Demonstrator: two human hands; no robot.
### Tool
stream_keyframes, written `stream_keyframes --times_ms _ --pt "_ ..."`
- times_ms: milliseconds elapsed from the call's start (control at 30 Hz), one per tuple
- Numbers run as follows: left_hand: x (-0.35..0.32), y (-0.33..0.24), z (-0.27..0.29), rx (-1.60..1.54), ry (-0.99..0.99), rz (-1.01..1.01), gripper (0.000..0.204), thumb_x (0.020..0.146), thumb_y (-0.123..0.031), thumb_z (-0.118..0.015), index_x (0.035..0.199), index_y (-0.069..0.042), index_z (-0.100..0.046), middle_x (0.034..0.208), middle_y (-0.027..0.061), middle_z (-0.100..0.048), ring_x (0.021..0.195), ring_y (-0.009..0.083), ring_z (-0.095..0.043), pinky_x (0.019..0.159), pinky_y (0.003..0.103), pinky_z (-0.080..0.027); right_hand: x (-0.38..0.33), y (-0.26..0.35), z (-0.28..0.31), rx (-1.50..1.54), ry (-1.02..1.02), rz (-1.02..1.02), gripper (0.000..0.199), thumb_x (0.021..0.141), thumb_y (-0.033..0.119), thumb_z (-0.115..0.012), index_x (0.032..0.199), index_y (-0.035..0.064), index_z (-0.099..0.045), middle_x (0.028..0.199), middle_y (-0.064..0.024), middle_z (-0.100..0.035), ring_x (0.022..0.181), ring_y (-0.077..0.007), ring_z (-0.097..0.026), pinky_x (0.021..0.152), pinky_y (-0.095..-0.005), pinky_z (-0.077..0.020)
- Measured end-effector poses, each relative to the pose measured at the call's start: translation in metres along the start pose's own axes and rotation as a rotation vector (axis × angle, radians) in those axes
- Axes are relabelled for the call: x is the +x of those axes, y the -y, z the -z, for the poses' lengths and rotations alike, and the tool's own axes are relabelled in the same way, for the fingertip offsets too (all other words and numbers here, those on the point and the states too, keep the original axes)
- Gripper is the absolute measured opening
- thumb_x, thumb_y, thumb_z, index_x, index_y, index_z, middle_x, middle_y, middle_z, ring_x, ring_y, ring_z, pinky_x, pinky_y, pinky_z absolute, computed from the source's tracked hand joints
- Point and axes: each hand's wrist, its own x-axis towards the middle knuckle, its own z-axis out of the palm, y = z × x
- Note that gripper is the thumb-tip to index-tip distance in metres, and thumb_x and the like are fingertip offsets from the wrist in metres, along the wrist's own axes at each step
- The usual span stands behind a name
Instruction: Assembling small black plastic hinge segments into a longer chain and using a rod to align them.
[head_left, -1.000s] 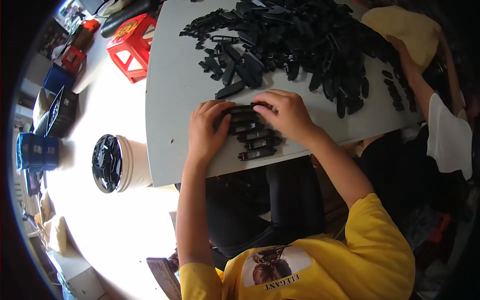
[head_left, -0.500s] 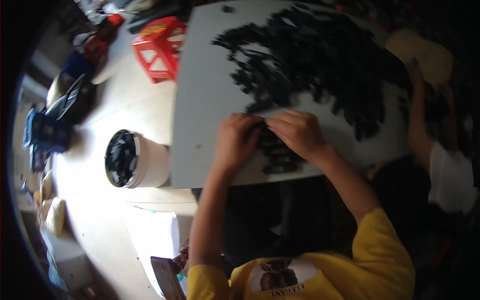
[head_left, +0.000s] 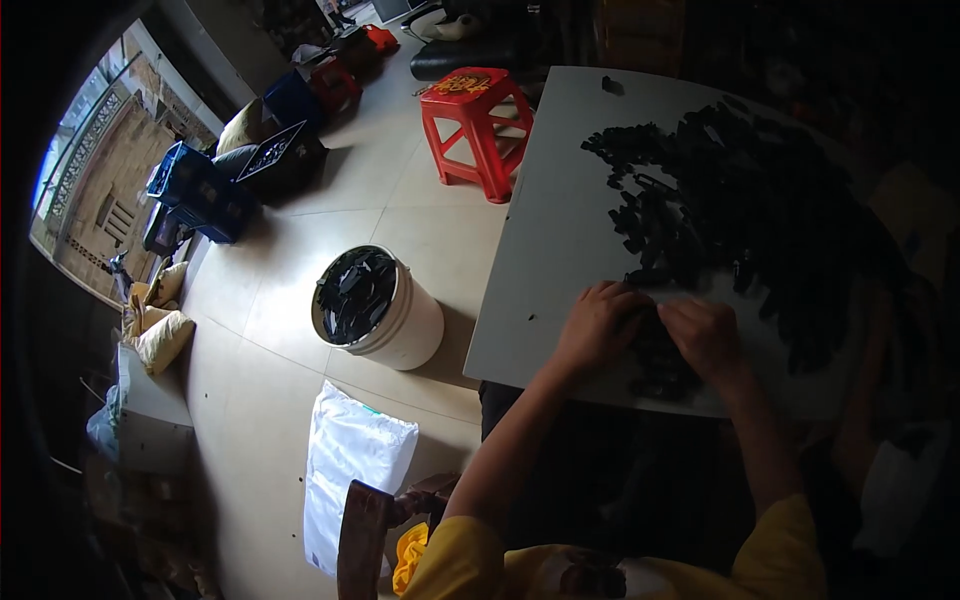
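Observation:
Both of my hands are close together over the near edge of the white table (head_left: 520, 330). The fingers of my left hand (head_left: 600, 328) are bent and pressed together, and those of my right hand (head_left: 706, 345) pinch close beside them. Whatever lies between the fingertips is too dark and small to make out. Under and between the hands lies a small group of black pieces (head_left: 660, 375). Just beyond my fingers spreads a large heap of short, narrow black pieces (head_left: 760, 200), in deep shadow on its right side.
On the floor to the left stands a white bucket (head_left: 415, 325) of black pieces. A red stool (head_left: 485, 130) is past the table's left edge. A white bag (head_left: 355, 440) lies near a wooden chair (head_left: 365, 540). At the right a co-worker's arm (head_left: 868, 360) shows dimly.
The view has swung left, so table and hands appear further right and the picture is darker. My hands keep nearly the same place at the table's near edge, still close together.

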Motion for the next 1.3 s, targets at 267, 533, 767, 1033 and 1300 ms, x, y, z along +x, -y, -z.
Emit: stream_keyframes --times_ms 267,533,767,1033,1300 --pt "0.005 0.005 0.002 -0.015 0.008 -0.074 0.025 0.077 -0.009 -0.061 0.101 -0.010 -0.068 0.096 0.0090 -0.065 0.098 0.0302 -0.058 0.088 0.041 -0.043 0.024 -0.016 -0.003 0.342 0.242 -0.378 0.011 0.078 0.013 -0.070 0.082 0.0031 -0.066 0.082 -0.0103 -0.067 0.074 -0.0292 -0.065 0.068 -0.0378 -0.0506" --pt "0.007 0.006 -0.004 -0.020 -0.005 -0.021 0.021 0.076 -0.009 -0.063 0.097 -0.011 -0.068 0.098 0.0056 -0.064 0.101 0.0270 -0.057 0.089 0.039 -0.041 0.056 -0.006 0.009 0.088 0.485 -0.350 0.003 0.074 0.006 -0.066 0.074 0.0036 -0.067 0.073 -0.0137 -0.066 0.076 -0.0307 -0.066 0.069 -0.0398 -0.0520" --pt "0.002 0.007 0.003 0.003 0.048 0.007 0.025 0.076 -0.009 -0.065 0.101 -0.006 -0.066 0.106 0.0085 -0.063 0.102 0.0284 -0.056 0.086 0.038 -0.043 0.076 0.007 0.010 -0.036 0.643 -0.291 0.011 0.077 0.009 -0.063 0.086 0.0090 -0.071 0.089 -0.0109 -0.069 0.090 -0.0280 -0.067 0.076 -0.0399 -0.0530" --pt "-0.043 -0.086 -0.039 0.425 -0.110 0.170 0.072 0.082 -0.033 -0.067 0.139 0.001 -0.037 0.145 0.0282 -0.030 0.135 0.0441 -0.028 0.107 0.051 -0.028 0.053 -0.003 0.011 0.084 0.561 -0.375 0.006 0.077 0.010 -0.062 0.078 0.0101 -0.067 0.079 -0.0094 -0.067 0.082 -0.0302 -0.066 0.070 -0.0412 -0.0511" --pt "-0.028 -0.048 -0.023 0.407 0.181 -0.092 0.074 0.082 -0.037 -0.065 0.142 -0.004 -0.036 0.146 0.0276 -0.028 0.139 0.0401 -0.024 0.108 0.050 -0.029 -0.025 -0.017 0.038 0.279 0.432 -0.577 0.011 0.081 0.016 -0.065 0.077 0.0071 -0.061 0.071 -0.0089 -0.064 0.070 -0.0265 -0.064 0.062 -0.0376 -0.0482"
